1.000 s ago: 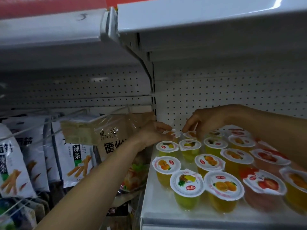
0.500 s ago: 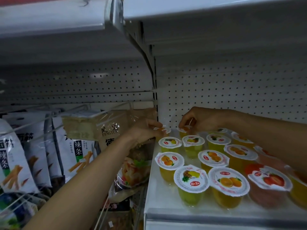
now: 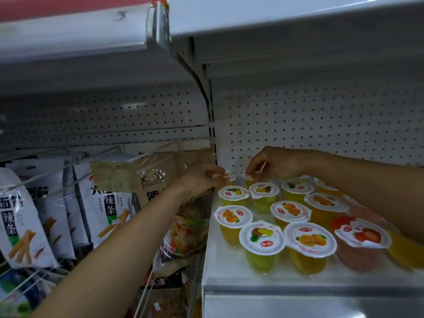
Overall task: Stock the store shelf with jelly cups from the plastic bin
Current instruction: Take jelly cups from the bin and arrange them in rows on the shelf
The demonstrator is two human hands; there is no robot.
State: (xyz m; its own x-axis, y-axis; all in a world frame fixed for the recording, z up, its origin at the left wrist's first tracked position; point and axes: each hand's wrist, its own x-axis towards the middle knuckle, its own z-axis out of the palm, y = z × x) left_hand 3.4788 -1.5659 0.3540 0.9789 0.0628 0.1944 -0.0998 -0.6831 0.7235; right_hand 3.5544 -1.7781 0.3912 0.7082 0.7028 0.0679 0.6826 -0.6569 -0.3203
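Head view:
- The shelf takes up the lower right of the frame. It is a white deck and carries upright cups in loose rows from front to back.
- Each cup is a clear plastic tub, wider at the top. It is sealed with a round white lid printed with a fruit picture and a small red oval logo.
- Eleven lids show plainly. More cups at the right edge are partly covered by the right forearm and cannot be counted.
- Three lids show pineapple over yellow-green jelly and four show orange over amber jelly. One strawberry cup at the lower right holds pink-red jelly.
- The left hand, at mid frame, has its fingers curled round the rim of the corner cup. That cup is at the shelf's back left, just beside the upright, and the grip is closed on it. Its lid shows orange.
- The right hand, just right of centre, pinches the lid edge of the next cup, which also has an orange lid. The grip is closed on that cup, and a thin white strip shows between the fingers. What the strip is cannot be told.
- Whether either held cup rests on the deck cannot be told.
- Snack bags hang on wire hooks in the left half, white with stick-shaped snacks pictured. A clear bag hangs in front of them, near the left wrist.
- A pegboard backs the shelf, and a top shelf spans the upper right.
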